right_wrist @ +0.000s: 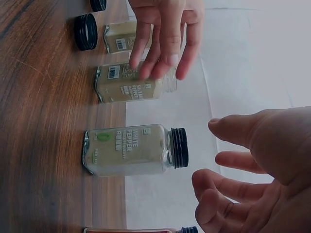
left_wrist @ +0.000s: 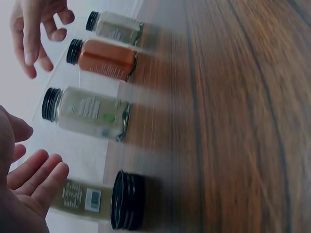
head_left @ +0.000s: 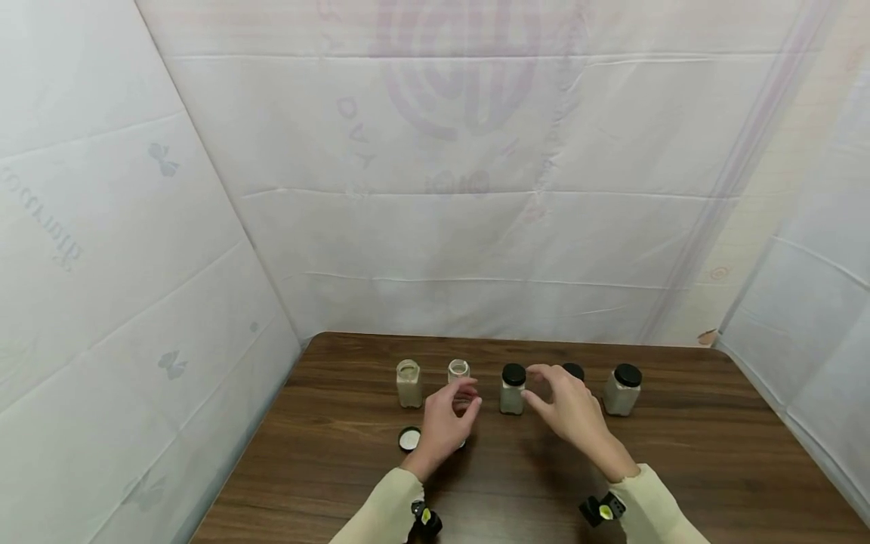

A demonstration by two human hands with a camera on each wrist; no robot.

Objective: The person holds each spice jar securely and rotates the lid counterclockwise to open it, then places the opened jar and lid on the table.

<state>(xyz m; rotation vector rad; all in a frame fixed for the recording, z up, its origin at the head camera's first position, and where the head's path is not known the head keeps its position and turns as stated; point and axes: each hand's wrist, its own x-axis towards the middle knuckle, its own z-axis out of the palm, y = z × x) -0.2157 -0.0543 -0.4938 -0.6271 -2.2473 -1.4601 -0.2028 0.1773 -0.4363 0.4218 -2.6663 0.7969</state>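
A glass white pepper jar with a black screw lid stands mid-row; its label reads in the right wrist view. Just right of it my right hand hovers, thumb and fingers bent and apart, holding nothing. My left hand is above the table, nearest the lidless salt and pepper jar, partly covering it in the head view. Its fingers are loosely bent around nothing. A removed black lid lies with its pale inside up; a second lid is mostly hidden by my left hand in the head view.
Another lidless jar stands at the row's left end. To the right are a lidded jar of orange-red powder, partly behind my right hand in the head view, and a lidded pale jar. White sheeting borders the brown table.
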